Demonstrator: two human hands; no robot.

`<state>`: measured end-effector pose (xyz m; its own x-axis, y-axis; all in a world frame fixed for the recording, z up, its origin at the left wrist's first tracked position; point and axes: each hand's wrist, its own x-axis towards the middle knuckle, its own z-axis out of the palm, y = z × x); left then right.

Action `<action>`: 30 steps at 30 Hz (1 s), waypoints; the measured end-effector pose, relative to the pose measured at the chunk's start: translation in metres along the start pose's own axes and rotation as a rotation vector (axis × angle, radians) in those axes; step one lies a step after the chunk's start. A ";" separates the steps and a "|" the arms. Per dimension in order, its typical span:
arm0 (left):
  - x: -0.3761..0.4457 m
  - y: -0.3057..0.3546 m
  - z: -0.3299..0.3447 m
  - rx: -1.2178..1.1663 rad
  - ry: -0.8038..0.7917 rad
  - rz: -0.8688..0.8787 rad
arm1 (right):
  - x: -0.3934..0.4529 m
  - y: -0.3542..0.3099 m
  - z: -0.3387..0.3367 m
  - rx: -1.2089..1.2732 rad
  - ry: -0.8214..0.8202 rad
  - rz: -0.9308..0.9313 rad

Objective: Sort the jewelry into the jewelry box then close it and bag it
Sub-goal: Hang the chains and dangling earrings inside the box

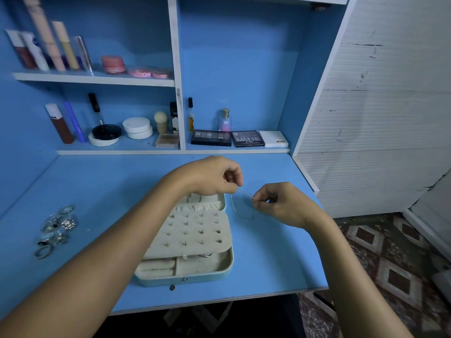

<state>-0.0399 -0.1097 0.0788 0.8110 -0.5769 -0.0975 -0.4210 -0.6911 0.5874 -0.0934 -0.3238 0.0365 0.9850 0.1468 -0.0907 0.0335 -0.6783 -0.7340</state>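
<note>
chain: light, limp, tangles | you pinch it with left hand and right hand near desk's right edge | hold ends, lower into box

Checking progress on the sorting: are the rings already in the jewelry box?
No, the rings lie in a pile on the desk, left of the open jewelry box.

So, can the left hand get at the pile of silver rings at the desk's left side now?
Probably not yet: the left hand pinches the thin silver chain. Otherwise nothing blocks the silver rings.
</note>
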 end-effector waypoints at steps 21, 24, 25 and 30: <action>-0.020 -0.024 -0.002 0.105 -0.016 -0.126 | 0.011 -0.039 0.005 0.369 0.192 -0.224; -0.023 -0.025 -0.003 0.082 0.019 -0.129 | 0.014 -0.047 0.003 0.234 0.126 -0.233; -0.024 -0.024 -0.003 0.048 0.038 -0.123 | 0.014 -0.050 0.002 0.199 0.111 -0.235; -0.029 -0.017 -0.003 -0.169 0.149 -0.061 | 0.017 -0.063 0.000 0.100 0.096 -0.260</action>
<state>-0.0548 -0.0802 0.0738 0.8892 -0.4568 -0.0242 -0.3057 -0.6328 0.7114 -0.0786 -0.2785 0.0813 0.9573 0.2340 0.1699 0.2746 -0.5520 -0.7873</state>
